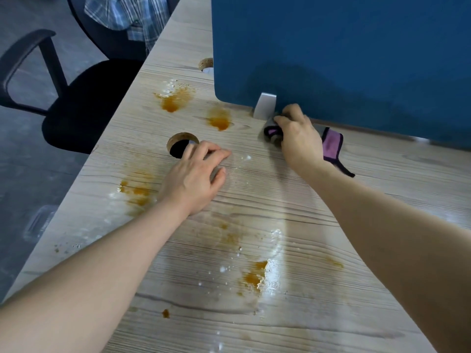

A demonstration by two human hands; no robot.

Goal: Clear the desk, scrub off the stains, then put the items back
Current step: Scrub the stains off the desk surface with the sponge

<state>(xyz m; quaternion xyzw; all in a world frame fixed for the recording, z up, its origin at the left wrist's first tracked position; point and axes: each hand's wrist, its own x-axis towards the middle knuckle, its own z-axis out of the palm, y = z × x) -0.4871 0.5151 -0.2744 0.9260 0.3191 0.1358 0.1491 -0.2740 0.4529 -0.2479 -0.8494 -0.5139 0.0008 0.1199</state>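
Observation:
The light wood-grain desk (280, 189) carries several orange-brown stains: one at the far left (173, 100), one beside it (219, 121), one at the left edge (136, 192) and one near me (253, 277). Wet streaks and white foam flecks lie around them. My right hand (299, 138) presses a crumpled grey and purple cloth (331, 145) onto the desk at the foot of the blue divider. My left hand (196, 178) rests flat on the desk, fingers spread, holding nothing, right next to a round cable hole (179, 145).
A blue partition panel (344, 59) stands along the desk's back edge on a silver bracket (265, 104). A second cable hole (206, 64) sits further back. A black office chair (76, 103) with a plaid shirt (127, 14) on its back stands left of the desk.

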